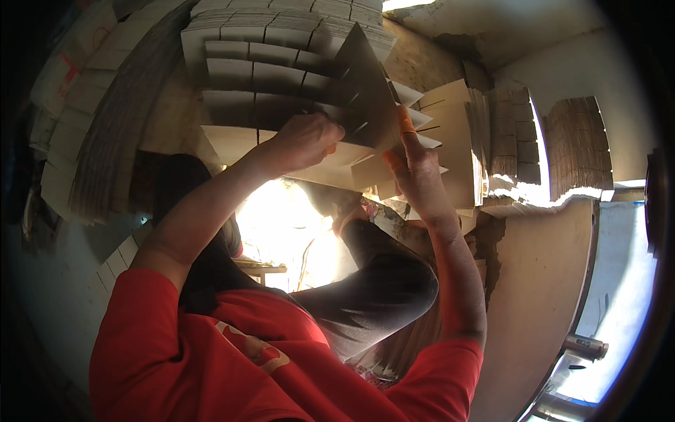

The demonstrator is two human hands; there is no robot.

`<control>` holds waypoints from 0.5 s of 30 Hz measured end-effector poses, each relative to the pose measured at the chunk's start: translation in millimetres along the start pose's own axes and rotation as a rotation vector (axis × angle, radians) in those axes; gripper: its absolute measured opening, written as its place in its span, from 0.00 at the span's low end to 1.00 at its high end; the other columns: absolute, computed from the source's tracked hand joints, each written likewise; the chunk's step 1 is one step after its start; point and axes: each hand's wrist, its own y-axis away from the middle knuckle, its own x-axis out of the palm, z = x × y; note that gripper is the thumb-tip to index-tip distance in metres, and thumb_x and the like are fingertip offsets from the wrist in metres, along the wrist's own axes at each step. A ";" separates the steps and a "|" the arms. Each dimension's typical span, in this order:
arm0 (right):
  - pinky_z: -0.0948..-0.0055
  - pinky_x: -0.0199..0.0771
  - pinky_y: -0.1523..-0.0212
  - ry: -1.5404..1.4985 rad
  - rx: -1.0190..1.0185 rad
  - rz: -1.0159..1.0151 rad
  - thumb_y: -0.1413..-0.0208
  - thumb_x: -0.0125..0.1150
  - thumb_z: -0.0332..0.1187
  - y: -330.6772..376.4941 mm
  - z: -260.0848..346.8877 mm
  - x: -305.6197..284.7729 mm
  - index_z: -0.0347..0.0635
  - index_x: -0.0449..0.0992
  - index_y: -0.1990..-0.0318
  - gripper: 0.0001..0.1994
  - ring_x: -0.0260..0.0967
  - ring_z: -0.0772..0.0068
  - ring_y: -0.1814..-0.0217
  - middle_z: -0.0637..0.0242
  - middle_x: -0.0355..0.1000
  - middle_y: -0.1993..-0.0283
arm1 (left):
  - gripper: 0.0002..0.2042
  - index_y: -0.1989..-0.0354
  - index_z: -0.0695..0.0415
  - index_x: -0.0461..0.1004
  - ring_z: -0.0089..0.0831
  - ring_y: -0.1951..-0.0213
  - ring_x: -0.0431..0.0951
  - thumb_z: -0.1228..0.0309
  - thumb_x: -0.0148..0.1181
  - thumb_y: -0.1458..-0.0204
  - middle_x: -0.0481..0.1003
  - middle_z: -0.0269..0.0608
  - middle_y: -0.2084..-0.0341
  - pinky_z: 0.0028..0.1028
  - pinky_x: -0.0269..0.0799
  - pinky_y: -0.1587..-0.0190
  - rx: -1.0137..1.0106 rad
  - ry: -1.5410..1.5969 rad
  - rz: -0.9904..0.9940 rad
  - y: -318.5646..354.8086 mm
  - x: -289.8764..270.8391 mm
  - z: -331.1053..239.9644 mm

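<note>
Crowded with stacked cardboard sheets (281, 49) behind the grip; left hand (306, 141) clamped on a slotted cardboard piece (362, 88), standing upright above the knuckles; right hand (415, 172) pressed against its right edge, fingers extended; flat cardboard panels (457, 141) just right of that hand.

We see our left hand (306, 141) closed on the near edge of a slotted cardboard sheet (362, 88), its grip tight. Our right hand (415, 172) presses flat against the sheet's other side, fingers pointing up. Stacks of cut cardboard (267, 56) stand beyond it, more pieces (457, 133) just beside our right hand.
</note>
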 end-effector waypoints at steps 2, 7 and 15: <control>0.78 0.62 0.86 -0.041 0.052 0.014 0.49 0.54 0.19 -2.1 1.5 -0.3 0.45 0.52 0.33 0.34 0.58 0.83 0.87 0.68 0.68 0.79 | 0.02 0.82 0.61 0.69 0.47 0.75 0.75 0.79 0.56 0.62 0.72 0.49 0.82 0.41 0.70 0.74 -0.009 0.009 0.024 -0.7 -2.4 -2.0; 0.78 0.62 0.86 -0.130 0.223 0.109 0.48 0.54 0.20 -15.6 19.0 -12.6 0.45 0.51 0.33 0.34 0.58 0.83 0.89 0.67 0.67 0.80 | 0.07 0.80 0.60 0.70 0.45 0.73 0.75 0.73 0.63 0.61 0.73 0.48 0.79 0.39 0.69 0.70 -0.148 -0.026 0.217 -4.9 -21.2 -12.0; 0.73 0.69 0.75 0.072 0.021 0.033 0.50 0.54 0.20 21.3 -23.2 30.9 0.43 0.48 0.32 0.36 0.66 0.69 0.80 0.57 0.71 0.74 | 0.09 0.77 0.63 0.71 0.43 0.65 0.75 0.75 0.66 0.63 0.75 0.47 0.73 0.37 0.70 0.64 -0.035 -0.315 -0.065 -32.5 -30.9 25.0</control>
